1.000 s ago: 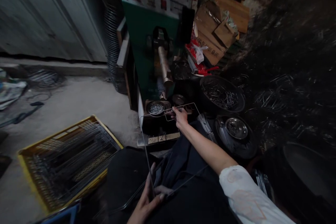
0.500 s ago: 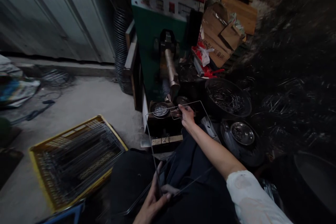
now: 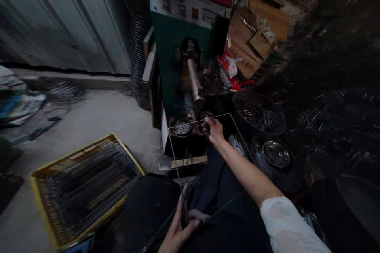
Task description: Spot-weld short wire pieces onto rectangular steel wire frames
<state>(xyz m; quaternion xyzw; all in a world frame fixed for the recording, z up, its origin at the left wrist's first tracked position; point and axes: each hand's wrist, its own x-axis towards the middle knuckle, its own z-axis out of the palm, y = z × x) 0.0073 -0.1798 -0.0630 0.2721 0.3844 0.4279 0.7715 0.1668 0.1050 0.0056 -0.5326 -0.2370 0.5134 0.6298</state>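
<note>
Machinery point(image 3: 175, 31), green-fronted, is standing ahead. Over dark trousers point(image 3: 228, 225), a rectangular wire frame point(image 3: 173, 151) is extending forward, its long axis pointing toward the machinery. The left hand point(image 3: 179, 225) is gripping its near end; the right hand point(image 3: 214, 129) is pinching its far edge, near a round dish point(image 3: 178, 135).

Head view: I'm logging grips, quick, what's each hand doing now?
Left hand: loosely closed, holding the wire frame, near end.
Right hand: closed, pinching the wire frame's far side.
</note>
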